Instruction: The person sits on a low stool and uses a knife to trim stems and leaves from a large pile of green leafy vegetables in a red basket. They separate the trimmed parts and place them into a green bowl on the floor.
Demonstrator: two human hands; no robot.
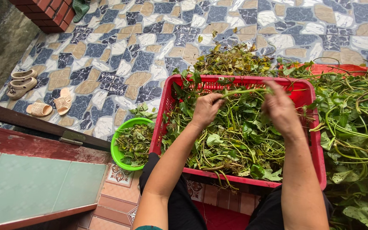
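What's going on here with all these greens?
A person sits over a red crate full of leafy green vines. The left hand and right hand both grip one long green stem, stretched between them above the crate. A green bowl of leaves stands on the tiled floor beside the crate, and a big heap of vines lies on the other side.

Patterned stone-tile floor [150,55], brick pillar [50,12], sandals [50,106] lying in daylight.

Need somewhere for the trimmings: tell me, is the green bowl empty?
No, the green bowl beside the red crate already holds a heap of picked leaves and stem bits.
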